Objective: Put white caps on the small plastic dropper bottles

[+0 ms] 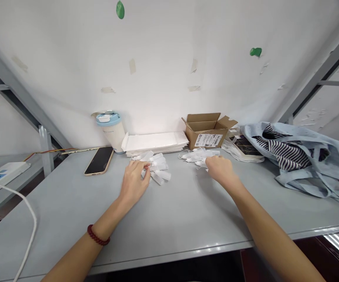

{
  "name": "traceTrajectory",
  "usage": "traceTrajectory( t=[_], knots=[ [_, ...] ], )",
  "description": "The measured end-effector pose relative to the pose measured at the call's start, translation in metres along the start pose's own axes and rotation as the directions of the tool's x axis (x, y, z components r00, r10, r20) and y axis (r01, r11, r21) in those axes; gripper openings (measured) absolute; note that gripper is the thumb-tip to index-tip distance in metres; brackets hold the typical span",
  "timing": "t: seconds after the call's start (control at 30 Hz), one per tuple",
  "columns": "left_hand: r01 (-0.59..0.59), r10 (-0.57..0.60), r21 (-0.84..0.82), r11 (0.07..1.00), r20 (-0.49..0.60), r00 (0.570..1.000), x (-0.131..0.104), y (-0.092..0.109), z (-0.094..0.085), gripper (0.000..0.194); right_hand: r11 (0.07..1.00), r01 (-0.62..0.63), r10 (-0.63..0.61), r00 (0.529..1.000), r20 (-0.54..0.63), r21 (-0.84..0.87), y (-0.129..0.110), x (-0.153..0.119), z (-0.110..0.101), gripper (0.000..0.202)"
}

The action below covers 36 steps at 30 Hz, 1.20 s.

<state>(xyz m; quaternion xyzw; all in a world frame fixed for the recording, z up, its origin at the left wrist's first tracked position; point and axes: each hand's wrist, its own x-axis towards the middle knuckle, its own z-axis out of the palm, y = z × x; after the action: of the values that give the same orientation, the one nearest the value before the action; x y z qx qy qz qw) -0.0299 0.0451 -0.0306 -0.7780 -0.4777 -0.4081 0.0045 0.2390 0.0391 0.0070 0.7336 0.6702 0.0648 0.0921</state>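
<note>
My left hand (135,178) wears a dark red beaded bracelet (98,235) and rests at the near-left side of a fanned pile of small whitish, translucent pieces (159,162). Its fingers are curled, with thumb and fingertips close together at the pile's edge; whether a piece is between them cannot be made out. Over a second bunch of similar pieces (197,156), which have thin string-like ends, my right hand (220,168) is closed at the bunch's right side. Its fingertips are hidden behind the hand, so what it grips does not show.
Behind the piles lie a stack of white flat sheets (157,141) and an open cardboard box (206,131). A lidded cup (112,131) and a phone (99,160) are on the left. A light blue cloth bag (301,156) lies right, beside a plastic-wrapped dark item (244,147). A white cable (33,219) crosses the left edge.
</note>
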Motion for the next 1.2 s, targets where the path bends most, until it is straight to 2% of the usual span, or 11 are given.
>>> traceTrajectory(
  t=[0.17,0.27,0.33,0.4,0.47,0.53,0.6,0.67,0.93,1.2],
  knots=[
    [-0.036,0.035,-0.027,0.999,-0.02,0.999,-0.002,0.005,0.0,0.015,0.998,0.051,-0.051,0.999,0.005,0.041,-0.004,0.0,-0.002,0.028],
    [-0.062,0.06,-0.046,0.997,-0.035,0.998,-0.003,0.009,-0.001,0.015,0.993,0.085,-0.086,0.996,0.001,0.087,-0.01,0.0,-0.005,0.018],
    [-0.091,0.089,-0.059,0.994,-0.038,0.995,-0.003,0.011,-0.002,0.015,0.971,0.141,-0.141,0.99,-0.014,0.191,-0.013,-0.002,-0.008,0.013],
    [-0.12,0.117,-0.07,0.99,-0.034,0.993,-0.003,0.013,-0.003,0.014,0.898,0.244,-0.236,0.97,-0.068,0.366,-0.018,-0.004,-0.009,0.013],
    [-0.144,0.143,-0.083,0.986,-0.021,0.989,-0.002,0.014,-0.003,0.015,0.769,0.366,-0.331,0.929,-0.163,0.524,-0.023,-0.007,-0.01,0.012],
    [-0.176,0.176,-0.099,0.979,-0.003,0.984,-0.002,0.015,-0.004,0.017,0.67,0.465,-0.393,0.883,-0.256,0.579,-0.029,-0.011,-0.01,0.012],
    [-0.214,0.218,-0.113,0.97,0.017,0.976,-0.002,0.015,-0.004,0.02,0.633,0.537,-0.433,0.843,-0.32,0.558,-0.036,-0.015,-0.01,0.013],
    [-0.248,0.254,-0.122,0.961,0.037,0.966,-0.003,0.014,-0.004,0.023,0.645,0.579,-0.457,0.815,-0.357,0.498,-0.042,-0.018,-0.01,0.013],
    [-0.31,0.316,-0.126,0.942,0.034,0.948,-0.003,0.011,0.0,0.023,0.716,0.626,-0.499,0.768,-0.402,0.309,-0.05,-0.02,-0.004,0.013],
    [-0.34,0.348,-0.13,0.931,0.041,0.937,-0.003,0.014,-0.001,0.011,0.701,0.67,-0.503,0.707,-0.497,0.245,-0.052,-0.02,0.0,0.011]
  ],
)
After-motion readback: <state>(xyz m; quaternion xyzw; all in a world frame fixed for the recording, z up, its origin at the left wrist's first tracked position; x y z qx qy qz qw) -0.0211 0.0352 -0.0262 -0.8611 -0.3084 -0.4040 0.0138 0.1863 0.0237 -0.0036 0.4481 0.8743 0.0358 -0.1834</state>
